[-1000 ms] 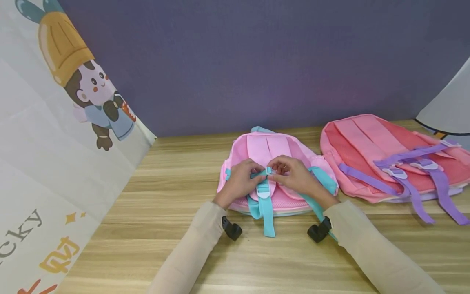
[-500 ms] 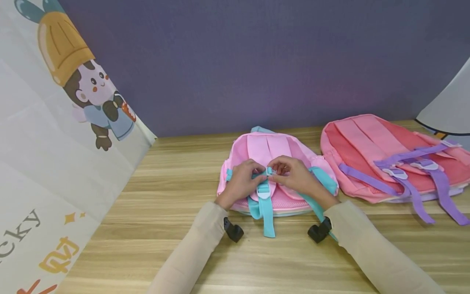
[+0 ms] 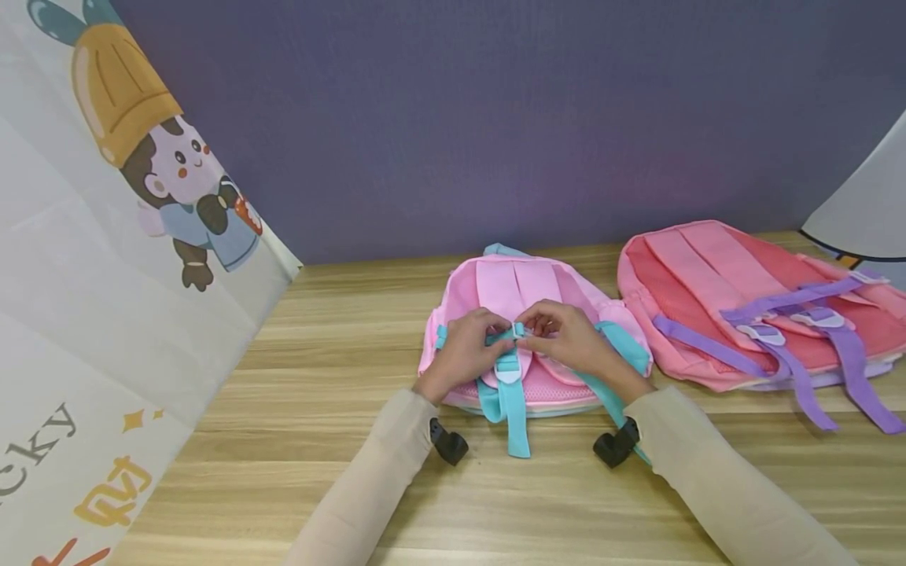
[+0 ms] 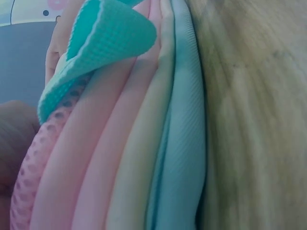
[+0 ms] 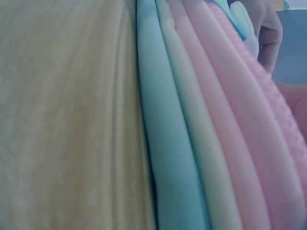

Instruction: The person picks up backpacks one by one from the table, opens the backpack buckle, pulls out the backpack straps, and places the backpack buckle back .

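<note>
A pink backpack point(image 3: 497, 284) lies on the table with its shoulder straps facing up. Over its middle, both hands meet at a small pale buckle point(image 3: 518, 330) on teal webbing. My left hand point(image 3: 463, 346) pinches the buckle from the left, thumb and fingers curled. From the other side my right hand point(image 3: 569, 336) pinches its right end. Below them, a teal strap point(image 3: 518, 428) hangs from a white strap adjuster point(image 3: 507, 373). In the left wrist view a teal strap loop point(image 4: 112, 40) stands out over the backpack's edge. The wrist views show little of the fingers.
A coral backpack point(image 3: 686, 299) with purple straps point(image 3: 859, 377) lies close on the right, its side against the pink one. Behind the wood-grain table point(image 3: 340, 314) rises a dark panel point(image 3: 495, 126). A printed white sheet point(image 3: 64, 259) borders the left side.
</note>
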`<state>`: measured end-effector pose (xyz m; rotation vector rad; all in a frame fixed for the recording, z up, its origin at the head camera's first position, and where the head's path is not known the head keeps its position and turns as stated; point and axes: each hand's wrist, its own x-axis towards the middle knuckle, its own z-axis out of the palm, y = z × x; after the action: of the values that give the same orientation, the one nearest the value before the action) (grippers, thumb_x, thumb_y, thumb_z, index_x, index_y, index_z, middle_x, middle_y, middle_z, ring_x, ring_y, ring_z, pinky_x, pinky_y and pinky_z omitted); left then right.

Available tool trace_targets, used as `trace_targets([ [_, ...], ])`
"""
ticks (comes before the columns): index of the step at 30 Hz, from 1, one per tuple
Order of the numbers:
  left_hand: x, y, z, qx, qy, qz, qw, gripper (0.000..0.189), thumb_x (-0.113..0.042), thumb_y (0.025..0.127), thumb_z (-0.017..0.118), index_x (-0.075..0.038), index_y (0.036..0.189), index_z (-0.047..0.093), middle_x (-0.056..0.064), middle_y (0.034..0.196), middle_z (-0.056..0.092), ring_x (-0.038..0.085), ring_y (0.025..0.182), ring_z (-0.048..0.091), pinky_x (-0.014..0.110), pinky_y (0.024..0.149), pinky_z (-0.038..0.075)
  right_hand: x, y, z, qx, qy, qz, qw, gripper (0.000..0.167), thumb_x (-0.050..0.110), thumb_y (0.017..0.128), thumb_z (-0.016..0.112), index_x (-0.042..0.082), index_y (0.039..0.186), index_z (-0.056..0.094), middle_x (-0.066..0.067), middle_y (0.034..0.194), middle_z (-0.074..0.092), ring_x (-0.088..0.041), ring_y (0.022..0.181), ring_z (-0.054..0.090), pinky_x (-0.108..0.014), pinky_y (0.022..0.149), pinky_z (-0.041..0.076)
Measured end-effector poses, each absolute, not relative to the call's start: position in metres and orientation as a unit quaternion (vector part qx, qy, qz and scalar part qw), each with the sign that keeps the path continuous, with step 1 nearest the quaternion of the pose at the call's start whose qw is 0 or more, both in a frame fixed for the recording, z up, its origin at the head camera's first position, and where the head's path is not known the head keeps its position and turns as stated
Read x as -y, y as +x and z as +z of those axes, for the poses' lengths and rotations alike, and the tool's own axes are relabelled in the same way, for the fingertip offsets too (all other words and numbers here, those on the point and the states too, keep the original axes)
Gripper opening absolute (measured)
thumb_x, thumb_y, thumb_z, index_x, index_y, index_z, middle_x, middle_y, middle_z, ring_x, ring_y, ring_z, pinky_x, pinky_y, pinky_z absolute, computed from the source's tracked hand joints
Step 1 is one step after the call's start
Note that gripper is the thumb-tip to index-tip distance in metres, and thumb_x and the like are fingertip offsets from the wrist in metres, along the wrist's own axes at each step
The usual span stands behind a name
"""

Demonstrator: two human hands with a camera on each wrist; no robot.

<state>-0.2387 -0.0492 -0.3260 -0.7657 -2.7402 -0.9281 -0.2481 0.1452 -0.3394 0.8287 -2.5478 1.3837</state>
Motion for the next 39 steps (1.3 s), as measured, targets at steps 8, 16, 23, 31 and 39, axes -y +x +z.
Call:
trace_targets([
  [8, 0.0505, -0.2386, -0.3255, 0.913, -0.251, -0.313, 0.072, 0.020, -0.016, 0.087, 0.069, -0.006, 0.104, 0.071, 0.007, 0.102, 0.067, 0.021, 0.099, 0.060, 0.046, 0.094, 0.036, -0.1451, -0.2492, -0.3402, 0.844, 0.269, 0.459, 0.067, 0.026, 0.012, 0.081, 0.076, 0.006, 0.104, 0.067, -0.006, 0.083, 0.060, -0.018, 0.077, 0.054, -0.023, 0.071, 0.047],
  [16, 0.0485, -0.2380, -0.3282, 0.910, -0.249, -0.321, 0.083, 0.023, -0.017, 0.086, 0.070, -0.004, 0.105, 0.070, 0.008, 0.103, 0.067, 0.022, 0.098, 0.062, 0.045, 0.093, 0.038, -0.1448, -0.2492, -0.3404, 0.846, 0.269, 0.457, 0.057, 0.026, 0.011, 0.081, 0.075, 0.006, 0.106, 0.066, -0.005, 0.083, 0.059, -0.018, 0.077, 0.053, -0.024, 0.071, 0.047],
  [23, 0.0476, -0.2381, -0.3283, 0.911, -0.245, -0.320, 0.085, 0.022, -0.017, 0.086, 0.070, -0.005, 0.105, 0.070, 0.007, 0.102, 0.067, 0.021, 0.097, 0.062, 0.043, 0.091, 0.039, -0.1435, -0.2500, -0.3409, 0.838, 0.274, 0.468, 0.066, 0.025, 0.007, 0.079, 0.076, 0.005, 0.103, 0.067, -0.006, 0.082, 0.060, -0.017, 0.075, 0.054, -0.023, 0.068, 0.047],
  [31, 0.0472, -0.2378, -0.3264, 0.910, -0.247, -0.320, 0.089, 0.021, -0.016, 0.086, 0.070, -0.005, 0.104, 0.070, 0.007, 0.101, 0.067, 0.021, 0.096, 0.061, 0.042, 0.091, 0.039, -0.1437, -0.2505, -0.3401, 0.834, 0.277, 0.471, 0.071, 0.026, 0.005, 0.079, 0.076, 0.004, 0.103, 0.067, -0.006, 0.081, 0.060, -0.015, 0.074, 0.054, -0.023, 0.067, 0.047],
  [39, 0.0458, -0.2376, -0.3261, 0.907, -0.246, -0.329, 0.091, 0.021, -0.016, 0.086, 0.070, -0.004, 0.103, 0.070, 0.008, 0.102, 0.067, 0.021, 0.096, 0.061, 0.043, 0.091, 0.040, -0.1446, -0.2509, -0.3408, 0.836, 0.272, 0.472, 0.065, 0.024, 0.007, 0.079, 0.076, 0.005, 0.102, 0.068, -0.007, 0.082, 0.061, -0.016, 0.075, 0.055, -0.023, 0.068, 0.047],
])
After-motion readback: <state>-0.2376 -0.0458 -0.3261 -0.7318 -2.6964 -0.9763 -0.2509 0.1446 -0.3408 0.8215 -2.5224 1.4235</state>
